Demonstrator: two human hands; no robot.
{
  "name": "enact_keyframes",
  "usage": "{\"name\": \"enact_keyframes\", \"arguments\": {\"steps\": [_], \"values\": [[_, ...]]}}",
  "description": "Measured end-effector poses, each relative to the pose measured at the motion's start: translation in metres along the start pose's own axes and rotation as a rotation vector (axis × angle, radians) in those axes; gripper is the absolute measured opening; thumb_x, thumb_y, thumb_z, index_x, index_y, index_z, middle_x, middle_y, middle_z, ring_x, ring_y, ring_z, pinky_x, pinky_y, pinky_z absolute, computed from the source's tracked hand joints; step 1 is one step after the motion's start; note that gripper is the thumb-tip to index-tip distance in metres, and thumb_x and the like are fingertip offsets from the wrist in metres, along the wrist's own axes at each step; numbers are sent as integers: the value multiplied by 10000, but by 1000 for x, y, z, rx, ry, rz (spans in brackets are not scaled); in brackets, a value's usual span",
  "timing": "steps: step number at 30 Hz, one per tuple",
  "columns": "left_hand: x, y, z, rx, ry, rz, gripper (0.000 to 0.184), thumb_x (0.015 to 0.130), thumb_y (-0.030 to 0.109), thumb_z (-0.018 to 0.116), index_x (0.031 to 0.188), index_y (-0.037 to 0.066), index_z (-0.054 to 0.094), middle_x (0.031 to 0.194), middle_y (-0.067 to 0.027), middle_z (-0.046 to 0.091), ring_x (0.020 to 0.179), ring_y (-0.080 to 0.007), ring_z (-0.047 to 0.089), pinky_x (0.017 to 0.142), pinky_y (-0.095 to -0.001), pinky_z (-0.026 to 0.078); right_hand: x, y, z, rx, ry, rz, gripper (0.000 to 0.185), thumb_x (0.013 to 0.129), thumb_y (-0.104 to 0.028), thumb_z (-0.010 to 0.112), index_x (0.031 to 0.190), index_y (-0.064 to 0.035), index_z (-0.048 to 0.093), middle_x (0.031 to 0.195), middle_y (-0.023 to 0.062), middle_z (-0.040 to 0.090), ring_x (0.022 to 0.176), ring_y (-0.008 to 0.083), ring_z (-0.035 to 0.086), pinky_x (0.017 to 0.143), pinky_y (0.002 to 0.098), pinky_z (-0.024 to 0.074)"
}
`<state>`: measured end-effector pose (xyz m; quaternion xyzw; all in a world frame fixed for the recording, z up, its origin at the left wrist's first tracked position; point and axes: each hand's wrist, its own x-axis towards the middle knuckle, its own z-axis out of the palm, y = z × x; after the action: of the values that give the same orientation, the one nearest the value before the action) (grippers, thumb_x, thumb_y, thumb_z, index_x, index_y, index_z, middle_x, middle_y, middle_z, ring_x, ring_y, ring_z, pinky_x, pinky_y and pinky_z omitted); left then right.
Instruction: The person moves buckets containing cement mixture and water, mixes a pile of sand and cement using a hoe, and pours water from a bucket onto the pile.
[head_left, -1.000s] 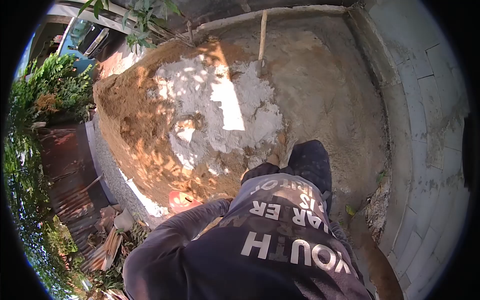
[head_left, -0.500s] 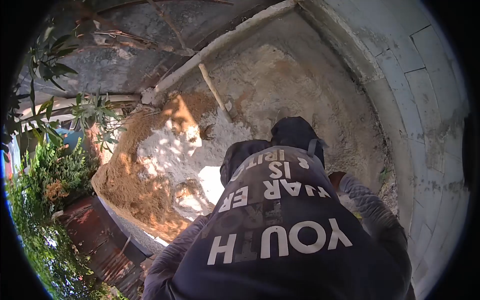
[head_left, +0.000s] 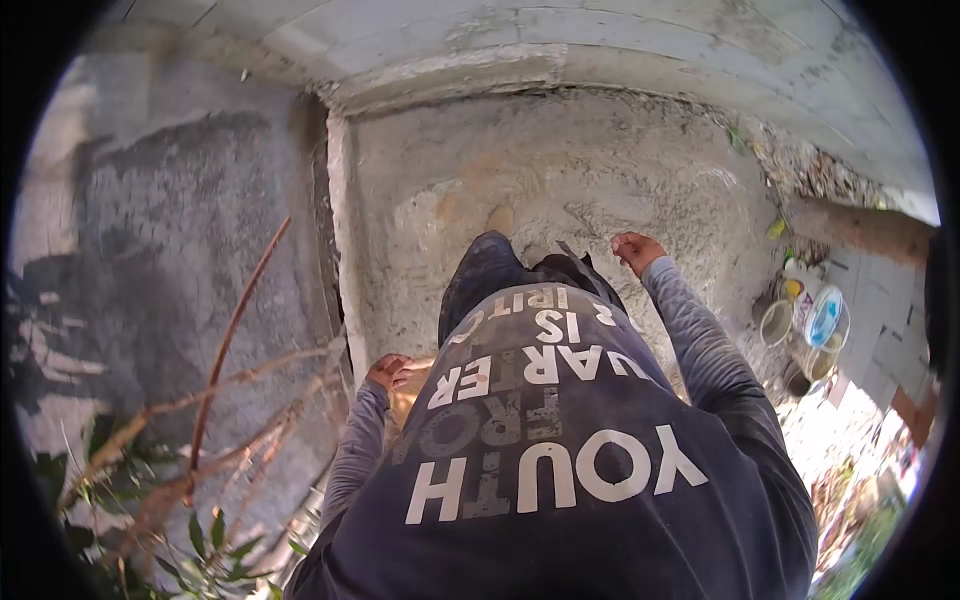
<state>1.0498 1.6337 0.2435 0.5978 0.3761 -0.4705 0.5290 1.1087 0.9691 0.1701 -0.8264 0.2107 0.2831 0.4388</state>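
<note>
My left hand (head_left: 388,372) hangs beside the dark printed shirt (head_left: 560,430), close to the pale concrete edge (head_left: 345,240). Its fingers are apart and hold nothing. Farther forward on the other side, my right hand (head_left: 638,252) hovers over the wet grey floor (head_left: 600,180) with loosely bent, parted fingers and nothing in them. Dark trousers (head_left: 485,265) show between the hands, and a bare foot (head_left: 500,220) rests on the floor.
A block wall (head_left: 640,75) borders the floor at the top. Buckets (head_left: 822,318) and a trunk (head_left: 865,228) are at the right. Bare branches (head_left: 235,340) and leaves (head_left: 215,545) cross the lower left, before a grey wall (head_left: 190,210).
The view has swung right, away from the sand and grey powder heap and the wooden handle. Both hands now show fully, and the buckets have come into view.
</note>
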Motion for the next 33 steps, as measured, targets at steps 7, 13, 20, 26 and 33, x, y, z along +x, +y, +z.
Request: {"name": "enact_keyframes", "arguments": {"steps": [7,13,20,26,33], "values": [[186,330,-217,1330,135,-162,216,918,159,567,1092,43,620,1064,-97,679,948,-241,656,685,-407,541,-220,157,79,340,476,729,398,903,-351,627,1107,-9,620,951,104,695,877,191,665,733,329,549],[292,671,116,2095,92,889,330,890,344,552,994,49,656,968,-161,684,898,-276,644,797,-393,498,-366,154,290,718,493,1221,334,904,-330,608,1096,-59,642,795,78,694,579,172,632,590,335,523],[110,513,701,1180,-672,1171,290,937,331,571,1102,102,639,1048,-7,675,887,-146,617,773,-309,491,-303,48,339,786,213,825,335,812,-285,673,1065,-65,692,943,106,718,784,232,696,770,343,545],[52,227,770,1617,-1066,1049,241,848,299,693,998,110,692,963,-43,693,883,-168,638,800,-341,499,-276,131,235,925,853,868,270,847,-251,666,1033,-56,674,770,65,682,665,146,629,624,303,517],[210,302,615,2061,-658,675,260,847,323,699,943,81,701,752,-10,663,639,-123,573,611,-308,474,-314,212,152,1226,1293,871,294,906,-308,621,1047,-51,643,814,39,666,635,129,582,572,274,478]]}}
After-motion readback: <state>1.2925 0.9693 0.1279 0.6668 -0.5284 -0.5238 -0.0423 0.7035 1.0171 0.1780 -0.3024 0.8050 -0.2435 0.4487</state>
